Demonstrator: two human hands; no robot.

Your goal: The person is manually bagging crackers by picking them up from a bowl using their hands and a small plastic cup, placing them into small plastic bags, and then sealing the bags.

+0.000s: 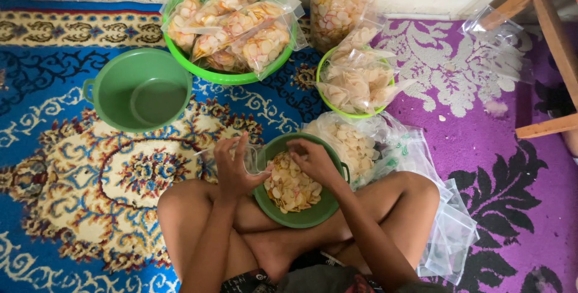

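Small clear bag (253,159) upright, mouth up

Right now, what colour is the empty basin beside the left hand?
The empty basin is plain green, shown best in the head view.

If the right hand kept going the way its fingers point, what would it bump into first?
Most likely the small clear bag held by the left hand. The right hand points leftward over the green bowl of crackers; depth is unclear, so it might brush the left fingers instead.
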